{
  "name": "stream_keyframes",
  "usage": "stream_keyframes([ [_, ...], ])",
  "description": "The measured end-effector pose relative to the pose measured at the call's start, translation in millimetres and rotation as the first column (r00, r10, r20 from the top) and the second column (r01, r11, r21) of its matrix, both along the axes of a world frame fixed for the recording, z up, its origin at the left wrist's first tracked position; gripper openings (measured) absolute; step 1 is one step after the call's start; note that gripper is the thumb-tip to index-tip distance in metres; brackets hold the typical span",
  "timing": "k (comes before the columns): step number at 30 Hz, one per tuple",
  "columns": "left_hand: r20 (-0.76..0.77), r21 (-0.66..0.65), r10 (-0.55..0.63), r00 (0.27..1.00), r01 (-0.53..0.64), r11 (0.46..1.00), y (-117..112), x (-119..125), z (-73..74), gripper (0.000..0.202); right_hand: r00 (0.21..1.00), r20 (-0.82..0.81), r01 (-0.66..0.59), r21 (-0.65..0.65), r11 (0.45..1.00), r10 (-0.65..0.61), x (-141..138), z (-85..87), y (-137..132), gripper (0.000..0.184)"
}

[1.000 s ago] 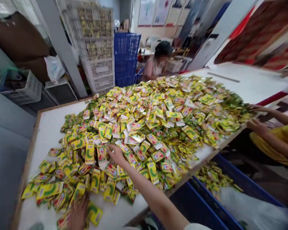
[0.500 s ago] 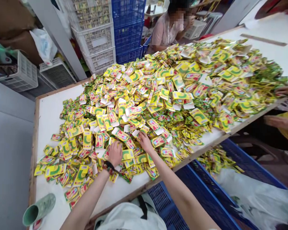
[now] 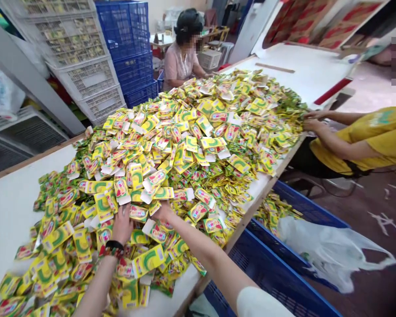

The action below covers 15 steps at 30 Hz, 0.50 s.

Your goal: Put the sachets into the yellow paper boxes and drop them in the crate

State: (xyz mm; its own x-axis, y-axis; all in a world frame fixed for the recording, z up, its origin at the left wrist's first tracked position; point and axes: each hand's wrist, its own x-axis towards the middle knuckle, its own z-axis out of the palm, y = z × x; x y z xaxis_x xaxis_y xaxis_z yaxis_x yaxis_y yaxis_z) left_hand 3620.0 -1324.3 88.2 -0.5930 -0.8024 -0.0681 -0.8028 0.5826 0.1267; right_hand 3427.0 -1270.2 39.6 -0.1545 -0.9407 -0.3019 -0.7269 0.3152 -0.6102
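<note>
The person's left hand (image 3: 122, 224) lies open on a big heap of yellow-green sachets (image 3: 185, 145), which covers a white table (image 3: 16, 176); the right hand (image 3: 163, 212) rests among them, fingers hidden, so I cannot tell if it grips; near right, a blue crate (image 3: 267, 273) holds loose sachets (image 3: 273, 211) and a white plastic bag (image 3: 326, 251); far left stand stacked white crates (image 3: 86, 75), with packets inside.

Stacked white plastic crates (image 3: 82, 61) and blue plastic crates (image 3: 125, 48) stand beyond the far-left edge of the white table (image 3: 303, 72). Red-patterned panels (image 3: 303, 22) rise beyond its far-right corner. The dark brown floor (image 3: 366, 207), marked with pale scraps, extends right of the table.
</note>
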Motion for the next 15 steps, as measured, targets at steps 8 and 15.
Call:
stream_keyframes([
  [8,0.070,-0.011,-0.145,0.987,0.146,0.989,6,23,-14.1,0.058,0.982,0.039,-0.180,-0.126,0.976,0.186,107,3.0,25,0.035],
  [15,0.079,-0.040,-0.193,0.978,0.197,0.980,20,31,-7.3,0.072,0.915,0.293,-0.248,-0.132,0.960,0.277,32,38.4,70,0.024],
])
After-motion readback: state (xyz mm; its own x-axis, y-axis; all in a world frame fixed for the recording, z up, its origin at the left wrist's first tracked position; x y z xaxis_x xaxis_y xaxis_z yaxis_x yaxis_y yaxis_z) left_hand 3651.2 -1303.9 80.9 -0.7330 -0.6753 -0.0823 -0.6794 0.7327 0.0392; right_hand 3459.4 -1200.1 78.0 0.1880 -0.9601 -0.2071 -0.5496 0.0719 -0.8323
